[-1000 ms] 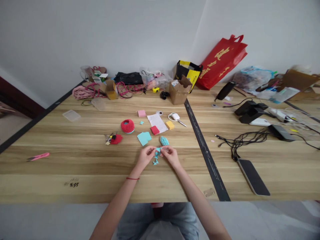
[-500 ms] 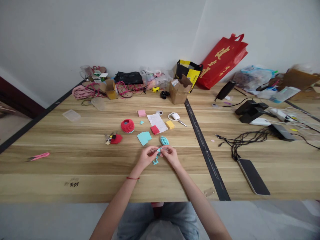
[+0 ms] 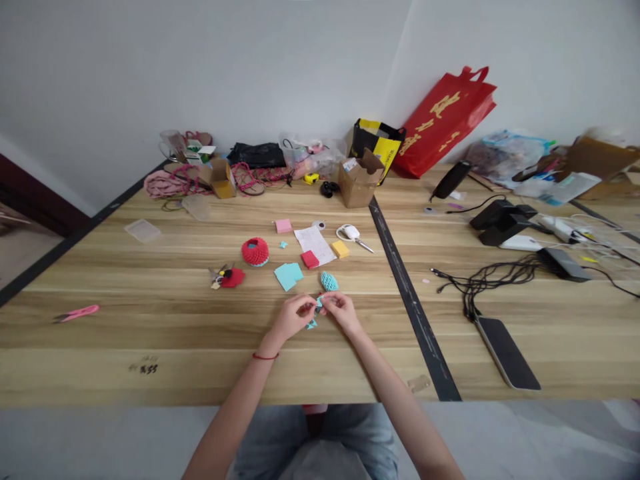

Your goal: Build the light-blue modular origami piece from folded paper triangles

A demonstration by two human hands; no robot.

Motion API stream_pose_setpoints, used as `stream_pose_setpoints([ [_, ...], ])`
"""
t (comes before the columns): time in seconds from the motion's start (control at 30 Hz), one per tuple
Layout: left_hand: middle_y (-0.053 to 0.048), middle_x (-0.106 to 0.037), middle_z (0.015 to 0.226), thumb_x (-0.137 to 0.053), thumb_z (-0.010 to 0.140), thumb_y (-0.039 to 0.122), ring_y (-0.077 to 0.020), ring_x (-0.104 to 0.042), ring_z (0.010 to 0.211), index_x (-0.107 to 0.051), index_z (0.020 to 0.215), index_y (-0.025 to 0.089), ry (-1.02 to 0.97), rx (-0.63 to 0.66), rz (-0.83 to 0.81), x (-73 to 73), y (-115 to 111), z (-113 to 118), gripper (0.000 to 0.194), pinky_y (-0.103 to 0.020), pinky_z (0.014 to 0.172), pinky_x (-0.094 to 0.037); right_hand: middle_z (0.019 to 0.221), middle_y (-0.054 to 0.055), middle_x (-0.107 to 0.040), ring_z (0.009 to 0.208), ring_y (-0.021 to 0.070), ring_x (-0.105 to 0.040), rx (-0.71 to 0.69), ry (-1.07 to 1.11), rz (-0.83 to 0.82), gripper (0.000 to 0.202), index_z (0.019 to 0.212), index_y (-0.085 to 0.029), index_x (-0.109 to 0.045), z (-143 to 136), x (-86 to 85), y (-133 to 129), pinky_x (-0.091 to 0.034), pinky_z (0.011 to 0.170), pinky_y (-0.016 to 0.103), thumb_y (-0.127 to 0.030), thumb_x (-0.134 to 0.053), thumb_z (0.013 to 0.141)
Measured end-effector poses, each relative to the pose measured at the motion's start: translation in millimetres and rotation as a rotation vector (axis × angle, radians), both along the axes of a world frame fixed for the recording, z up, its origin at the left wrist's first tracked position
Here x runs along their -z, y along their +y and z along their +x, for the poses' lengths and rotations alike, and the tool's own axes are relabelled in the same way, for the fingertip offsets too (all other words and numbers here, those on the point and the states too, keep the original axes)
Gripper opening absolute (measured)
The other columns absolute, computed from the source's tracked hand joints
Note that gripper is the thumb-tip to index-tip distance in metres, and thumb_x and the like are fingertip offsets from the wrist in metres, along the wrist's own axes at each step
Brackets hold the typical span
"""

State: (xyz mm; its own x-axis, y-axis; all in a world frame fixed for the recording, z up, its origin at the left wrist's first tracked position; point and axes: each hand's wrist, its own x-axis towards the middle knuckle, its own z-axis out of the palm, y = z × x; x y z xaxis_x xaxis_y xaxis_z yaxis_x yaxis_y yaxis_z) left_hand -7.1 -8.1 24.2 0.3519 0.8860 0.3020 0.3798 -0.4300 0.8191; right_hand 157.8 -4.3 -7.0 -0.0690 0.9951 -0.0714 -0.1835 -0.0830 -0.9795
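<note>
Left hand (image 3: 294,313) and right hand (image 3: 341,310) both closed in a thumb-and-finger pinch on a small teal paper piece (image 3: 319,303), just on the near side of the teal lattice piece (image 3: 329,281). Exact finger contact is partly hidden. Teal folded bits (image 3: 311,325) sit lower, farther out on the lattice piece's near side; can't tell count, or whether they're joined.

Risks, my read: thin paper, tiny grip area. Squeeze or pull unevenly and it creases or tears; ease off one side and it springs open or drops among the bits. A dipping wrist could scatter those. Knuckles sit close enough to nudge the lattice piece.

Orientation: the held piece is too small and covered to call direction or long axis. Lattice piece is oblong on the bench (image 3: 175,320), long axis slanting, far end leftish, near end toward the right hand. Teal sheets (image 3: 289,276) lie left of the lattice piece, well apart.
</note>
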Motion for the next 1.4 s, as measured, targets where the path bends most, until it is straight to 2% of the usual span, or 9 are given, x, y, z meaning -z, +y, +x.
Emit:
stream_pose_setpoints([
  [0.23,-0.005,-0.066,0.083,-0.049,0.082,0.016,-0.0155,-0.061,0.079,-0.063,0.082,0.020,0.032,0.003,0.035,3.8,0,-1,0.014,-0.027,0.074,-0.049,0.060,0.000,-0.067,0.052,0.0155,-0.063,-0.017,0.069,0.002,0.032,0.075,-0.020,-0.064,-1,-0.1,-1,-0.051,0.057,0.028,-0.044,-0.078,0.059],
  [0.4,-0.004,-0.064,0.085,-0.050,0.083,0.020,-0.0143,-0.060,0.074,-0.059,0.092,0.018,-0.084,-0.026,-0.100,3.6,0,1,0.013,-0.024,0.068,-0.048,0.060,0.000,-0.067,0.054,0.0155,-0.063,-0.013,0.049,0.013,0.030,0.077,-0.020,-0.064,-1,-2.0,-1,-0.052,0.059,0.028,-0.041,-0.078,0.060],
  [0.57,0.000,-0.057,0.067,-0.046,0.088,0.029,-0.0114,-0.049,0.060,-0.058,0.075,0.017,-0.015,-0.003,-0.144,-0.9,2,1,0.022,-0.022,0.058,-0.040,0.058,-0.001,-0.066,0.054,0.0152,-0.063,-0.013,0.059,0.019,0.028,0.076,-0.020,-0.063,0,-1.7,-2,-0.051,0.060,0.028,-0.039,-0.077,0.062],
  [0.9,0.002,-0.051,0.066,-0.040,0.090,0.030,-0.0116,-0.046,0.063,-0.052,0.071,0.017,-0.038,0.046,-0.222,2.1,3,-2,0.026,-0.022,0.061,-0.038,0.061,-0.001,-0.069,0.057,0.0146,-0.066,-0.050,0.127,-0.010,0.025,0.074,-0.020,-0.063,1,0.2,-1,-0.053,0.061,0.025,-0.034,-0.079,0.061],
  [1.0,0.002,-0.049,0.064,-0.035,0.092,0.030,-0.0121,-0.046,0.063,-0.049,0.067,0.018,-0.045,0.021,-0.211,-0.4,2,-3,0.031,-0.023,0.063,-0.038,0.062,-0.001,-0.070,0.058,0.0157,-0.068,-0.073,0.131,-0.025,0.024,0.073,-0.019,-0.063,1,-0.8,-3,-0.054,0.062,0.026,-0.033,-0.078,0.062],
  [1.13,0.001,-0.053,0.069,-0.042,0.090,0.030,-0.0128,-0.049,0.067,-0.054,0.073,0.017,0.042,0.048,-0.122,-3.4,0,-1,0.024,-0.024,0.066,-0.039,0.063,0.000,-0.071,0.060,0.0168,-0.069,-0.103,0.144,-0.023,0.023,0.073,-0.019,-0.061,0,-1.4,-4,-0.056,0.065,0.029,-0.034,-0.077,0.064],
  [1.23,0.000,-0.054,0.072,-0.041,0.090,0.023,-0.0129,-0.049,0.069,-0.053,0.071,0.017,0.070,0.052,-0.062,0.8,1,0,0.023,-0.024,0.068,-0.040,0.066,0.000,-0.071,0.061,0.0167,-0.069,-0.105,0.136,-0.007,0.025,0.075,-0.019,-0.062,-2,-1.5,-4,-0.057,0.065,0.029,-0.034,-0.078,0.063],
  [1.4,0.002,-0.052,0.066,-0.044,0.087,0.021,-0.0113,-0.047,0.063,-0.049,0.067,0.018,0.052,-0.001,-0.094,12.7,3,-1,0.020,-0.022,0.060,-0.038,0.069,0.001,-0.071,0.062,0.0182,-0.070,-0.084,0.094,0.013,0.026,0.078,-0.019,-0.064,-3,-0.7,-4,-0.058,0.065,0.031,-0.038,-0.076,0.064],
])
